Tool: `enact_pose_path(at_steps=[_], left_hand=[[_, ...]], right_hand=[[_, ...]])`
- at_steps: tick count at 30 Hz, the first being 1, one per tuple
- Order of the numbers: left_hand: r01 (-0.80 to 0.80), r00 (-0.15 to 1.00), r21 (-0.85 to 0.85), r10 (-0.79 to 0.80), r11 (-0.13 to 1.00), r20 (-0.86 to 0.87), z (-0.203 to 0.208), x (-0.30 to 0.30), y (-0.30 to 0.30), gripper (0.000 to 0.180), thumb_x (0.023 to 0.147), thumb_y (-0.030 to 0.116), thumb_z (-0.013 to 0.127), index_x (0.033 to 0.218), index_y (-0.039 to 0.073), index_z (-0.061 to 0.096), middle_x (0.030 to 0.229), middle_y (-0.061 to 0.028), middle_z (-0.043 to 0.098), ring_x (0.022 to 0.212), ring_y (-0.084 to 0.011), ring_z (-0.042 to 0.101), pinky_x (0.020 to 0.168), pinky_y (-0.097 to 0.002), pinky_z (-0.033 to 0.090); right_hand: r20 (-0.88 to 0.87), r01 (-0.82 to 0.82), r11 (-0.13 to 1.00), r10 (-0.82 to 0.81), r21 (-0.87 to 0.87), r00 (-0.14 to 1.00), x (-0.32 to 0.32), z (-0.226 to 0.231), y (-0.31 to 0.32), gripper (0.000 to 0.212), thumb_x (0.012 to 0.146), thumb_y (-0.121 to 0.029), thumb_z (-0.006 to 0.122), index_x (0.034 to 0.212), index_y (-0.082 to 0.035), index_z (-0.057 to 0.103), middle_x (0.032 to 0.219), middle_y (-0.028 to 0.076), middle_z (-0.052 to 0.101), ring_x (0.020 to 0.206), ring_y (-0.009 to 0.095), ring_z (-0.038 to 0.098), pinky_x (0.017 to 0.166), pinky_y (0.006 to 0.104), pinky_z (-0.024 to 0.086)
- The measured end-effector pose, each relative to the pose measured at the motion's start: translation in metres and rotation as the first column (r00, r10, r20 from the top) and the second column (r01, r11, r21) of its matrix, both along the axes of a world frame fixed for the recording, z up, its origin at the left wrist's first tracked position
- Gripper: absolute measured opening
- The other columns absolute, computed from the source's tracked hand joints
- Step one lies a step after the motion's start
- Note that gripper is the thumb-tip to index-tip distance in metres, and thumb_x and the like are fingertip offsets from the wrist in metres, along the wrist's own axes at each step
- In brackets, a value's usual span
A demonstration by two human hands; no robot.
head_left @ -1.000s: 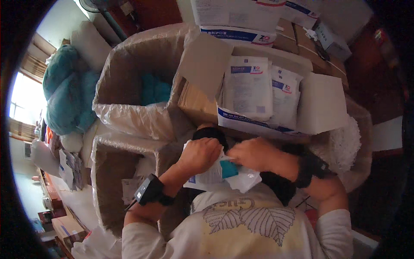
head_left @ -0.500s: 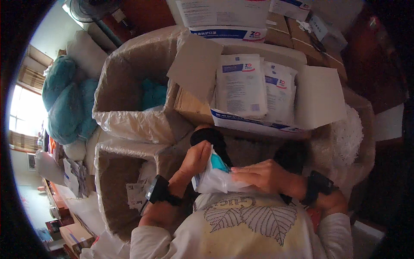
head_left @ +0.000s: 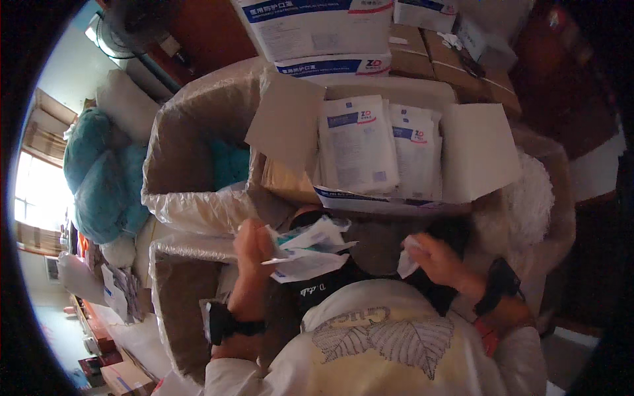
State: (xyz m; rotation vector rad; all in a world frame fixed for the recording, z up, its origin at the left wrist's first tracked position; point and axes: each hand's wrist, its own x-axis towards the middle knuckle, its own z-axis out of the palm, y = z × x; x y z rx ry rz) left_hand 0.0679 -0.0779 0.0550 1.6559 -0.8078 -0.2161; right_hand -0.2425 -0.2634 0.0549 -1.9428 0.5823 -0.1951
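My left hand [head_left: 254,249] is closed on an opened white packet [head_left: 314,261], held above my lap. Torn or loose edges of the packet fan out to the right, and a bit of teal shows between its layers. Apart from it, my right hand [head_left: 437,261] pinches a small crumpled white piece [head_left: 409,256], perhaps paper or film. Beyond both hands stands an open white carton [head_left: 485,148] holding several flat white packets [head_left: 360,145] with blue bands, upright in it.
Two plastic-lined cardboard boxes stand at the left; the far box [head_left: 172,165] has teal material [head_left: 230,165] inside, the near box [head_left: 175,310] beside my left forearm. Teal bags [head_left: 105,185] lie further left. Closed white cartons [head_left: 323,33] are stacked behind. White shredded-looking material [head_left: 531,198] is at right.
My hands have moved apart, the left to the left with the packet, the right to the right with the small white piece. The packet is now spread wider. The view has shifted slightly.
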Motion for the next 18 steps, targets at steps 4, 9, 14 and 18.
enact_pose_path(at_steps=[4, 9, 14, 18], left_hand=[[-0.424, 0.685, -0.003, 0.323, 0.906, 0.653, 0.017, 0.048, 0.063, 0.011, 0.079, 0.009, 0.051, 0.075, 0.000, 0.048, 0.070, -0.0054, 0.049, 0.064, -0.0204, 0.049, 0.059, -0.0356, 0.040], [-0.652, 0.335, -0.251, 0.570, 0.715, 0.750, 0.088, 0.078, 0.148, 0.011, 0.079, 0.009, 0.051, 0.075, -0.001, 0.049, 0.069, -0.0066, 0.049, 0.064, -0.0209, 0.049, 0.059, -0.0353, 0.040], [-0.658, 0.289, -0.253, 0.548, 0.709, 0.785, 0.114, 0.052, 0.179, 0.011, 0.079, 0.009, 0.050, 0.075, -0.001, 0.049, 0.069, -0.0078, 0.049, 0.064, -0.0214, 0.050, 0.059, -0.0351, 0.040], [-0.549, 0.579, -0.057, 0.429, 0.834, 0.693, 0.094, 0.019, 0.150, 0.011, 0.079, 0.009, 0.049, 0.075, -0.001, 0.049, 0.069, -0.0087, 0.049, 0.064, -0.0217, 0.050, 0.059, -0.0349, 0.040]], right_hand=[[0.023, 0.170, 0.894, -0.197, 0.414, 0.980, 0.036, -0.003, 0.008, 0.031, 0.090, -0.019, 0.044, 0.117, -0.004, 0.040, 0.097, 0.010, 0.056, 0.082, 0.018, 0.058, 0.060, 0.0306, 0.050], [0.067, -0.123, 0.679, 0.108, 0.724, 0.992, 0.159, -0.012, 0.079, 0.034, 0.090, -0.021, 0.044, 0.120, -0.006, 0.036, 0.105, 0.007, 0.051, 0.087, 0.014, 0.055, 0.065, 0.0284, 0.051], [0.143, -0.455, 0.519, 0.533, 0.723, 0.834, 0.249, 0.018, 0.158, 0.032, 0.090, -0.028, 0.045, 0.114, -0.007, 0.043, 0.104, 0.005, 0.053, 0.096, 0.015, 0.051, 0.084, 0.0337, 0.041], [0.141, -0.462, 0.697, 0.467, 0.549, 0.873, 0.250, -0.007, 0.128, 0.029, 0.091, -0.031, 0.040, 0.102, -0.007, 0.053, 0.102, 0.004, 0.055, 0.097, 0.013, 0.050, 0.082, 0.0286, 0.041]])
